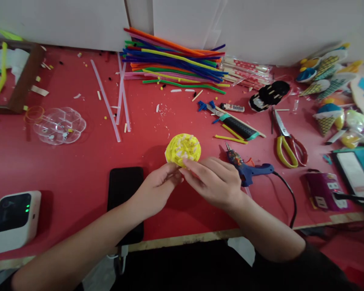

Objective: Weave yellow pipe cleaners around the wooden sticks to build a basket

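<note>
We grasp the round, textured yellow disc with pale flecks (183,148) at its near rim with the left hand (156,186) and right hand (217,180), above the red tabletop (75,169), inward of its front edge. The blue pistol-shaped glue gun (251,171) lies just beside the right hand; the flat black phone (125,182) lies at the front edge.

A black phone (125,182) lies flat — well left of it, a white device (15,220), lit green.

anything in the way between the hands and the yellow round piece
Nothing visible: the left hand and right hand both touch the yellow round piece at its near edge. The glue gun lies beside the right hand.
</note>
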A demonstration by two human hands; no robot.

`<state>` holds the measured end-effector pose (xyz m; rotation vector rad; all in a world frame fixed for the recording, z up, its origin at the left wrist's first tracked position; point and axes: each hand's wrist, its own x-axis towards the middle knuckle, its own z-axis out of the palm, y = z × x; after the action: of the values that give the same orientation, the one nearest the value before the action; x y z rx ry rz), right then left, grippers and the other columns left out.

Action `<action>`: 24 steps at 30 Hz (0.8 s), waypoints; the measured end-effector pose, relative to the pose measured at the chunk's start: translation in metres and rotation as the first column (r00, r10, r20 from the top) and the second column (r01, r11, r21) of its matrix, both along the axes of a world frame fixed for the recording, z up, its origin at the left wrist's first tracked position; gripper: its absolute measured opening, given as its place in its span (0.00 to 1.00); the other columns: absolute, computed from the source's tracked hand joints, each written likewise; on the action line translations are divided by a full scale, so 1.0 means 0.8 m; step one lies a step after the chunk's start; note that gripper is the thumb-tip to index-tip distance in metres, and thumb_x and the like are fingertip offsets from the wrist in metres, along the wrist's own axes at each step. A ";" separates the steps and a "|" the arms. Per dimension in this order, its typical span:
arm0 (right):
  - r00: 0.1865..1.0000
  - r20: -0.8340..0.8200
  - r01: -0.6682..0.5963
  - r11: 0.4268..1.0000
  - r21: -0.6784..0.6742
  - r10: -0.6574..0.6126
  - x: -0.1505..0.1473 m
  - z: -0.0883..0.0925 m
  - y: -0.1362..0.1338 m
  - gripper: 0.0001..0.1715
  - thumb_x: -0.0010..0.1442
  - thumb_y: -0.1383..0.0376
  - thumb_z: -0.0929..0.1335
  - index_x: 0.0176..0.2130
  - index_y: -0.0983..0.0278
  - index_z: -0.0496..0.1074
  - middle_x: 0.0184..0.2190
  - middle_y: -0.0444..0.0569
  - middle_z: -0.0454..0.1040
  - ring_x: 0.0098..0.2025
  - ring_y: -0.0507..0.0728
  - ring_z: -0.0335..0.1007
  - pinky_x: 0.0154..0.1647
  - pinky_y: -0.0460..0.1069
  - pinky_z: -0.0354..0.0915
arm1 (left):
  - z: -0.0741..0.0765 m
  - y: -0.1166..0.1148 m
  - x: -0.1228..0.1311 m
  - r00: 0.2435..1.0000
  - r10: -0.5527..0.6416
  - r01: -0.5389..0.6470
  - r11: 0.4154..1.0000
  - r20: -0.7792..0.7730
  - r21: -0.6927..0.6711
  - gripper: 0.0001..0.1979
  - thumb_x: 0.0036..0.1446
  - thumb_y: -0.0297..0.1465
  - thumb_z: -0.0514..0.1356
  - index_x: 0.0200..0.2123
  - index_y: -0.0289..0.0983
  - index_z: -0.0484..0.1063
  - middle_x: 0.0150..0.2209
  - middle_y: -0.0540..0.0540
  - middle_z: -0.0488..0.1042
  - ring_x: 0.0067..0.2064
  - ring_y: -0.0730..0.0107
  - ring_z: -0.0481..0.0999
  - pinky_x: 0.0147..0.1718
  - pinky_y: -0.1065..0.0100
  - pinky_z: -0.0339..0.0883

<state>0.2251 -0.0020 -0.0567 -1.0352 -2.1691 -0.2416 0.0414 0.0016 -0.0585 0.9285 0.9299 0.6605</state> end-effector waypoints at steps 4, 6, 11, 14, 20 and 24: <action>0.999 0.011 -0.046 0.996 -0.075 0.047 0.001 -0.017 -0.006 0.20 0.67 0.70 0.70 0.58 0.68 0.72 0.25 0.41 0.75 0.24 0.52 0.67 0.25 0.49 0.66 | 0.018 -0.008 -0.013 0.952 -0.100 0.183 0.944 -0.290 0.275 0.12 0.66 0.31 0.58 0.48 0.42 0.81 0.50 0.41 0.83 0.53 0.53 0.81 0.60 0.52 0.70; 0.996 -0.018 -0.089 0.990 -0.111 0.088 0.002 -0.022 -0.008 0.21 0.67 0.70 0.70 0.58 0.67 0.71 0.27 0.42 0.77 0.26 0.52 0.69 0.28 0.50 0.68 | 0.026 -0.010 -0.023 0.911 -0.121 0.273 0.895 -0.395 0.354 0.13 0.68 0.33 0.57 0.48 0.42 0.81 0.50 0.41 0.83 0.55 0.51 0.81 0.60 0.52 0.70; 0.996 -0.008 -0.087 0.989 -0.123 0.086 0.001 -0.023 -0.004 0.16 0.68 0.72 0.67 0.55 0.68 0.72 0.28 0.44 0.78 0.26 0.53 0.68 0.29 0.50 0.69 | 0.031 0.003 -0.056 0.733 0.122 0.355 0.771 -0.669 0.529 0.11 0.66 0.41 0.61 0.42 0.40 0.77 0.42 0.40 0.81 0.44 0.51 0.83 0.47 0.52 0.76; 0.993 0.005 -0.113 0.989 -0.094 0.114 -0.001 -0.023 -0.001 0.18 0.66 0.73 0.68 0.56 0.70 0.72 0.25 0.43 0.75 0.26 0.54 0.66 0.29 0.50 0.69 | 0.027 0.026 -0.062 0.720 0.256 0.318 0.704 -0.645 0.635 0.26 0.59 0.38 0.68 0.57 0.36 0.70 0.59 0.34 0.76 0.60 0.43 0.76 0.60 0.46 0.70; 0.986 -0.116 -0.132 0.986 -0.107 0.119 -0.002 -0.028 -0.001 0.13 0.64 0.75 0.68 0.48 0.64 0.75 0.28 0.46 0.78 0.29 0.53 0.70 0.33 0.50 0.72 | 0.010 0.063 -0.032 0.921 -0.023 0.279 0.737 -0.389 0.615 0.47 0.54 0.33 0.71 0.72 0.39 0.54 0.75 0.33 0.56 0.76 0.42 0.56 0.73 0.46 0.54; 0.975 -0.194 -0.140 0.981 -0.135 0.112 0.000 -0.026 0.001 0.11 0.63 0.75 0.68 0.42 0.62 0.75 0.27 0.44 0.78 0.28 0.53 0.72 0.32 0.50 0.73 | 0.000 0.067 -0.027 0.950 -0.048 0.231 0.772 -0.308 0.592 0.49 0.51 0.37 0.74 0.72 0.40 0.54 0.69 0.33 0.65 0.73 0.42 0.63 0.71 0.48 0.59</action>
<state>0.2248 -0.0009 -0.0772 -0.9554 -2.0963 0.0743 0.0197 0.0552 -0.0587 1.7114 0.8824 0.7348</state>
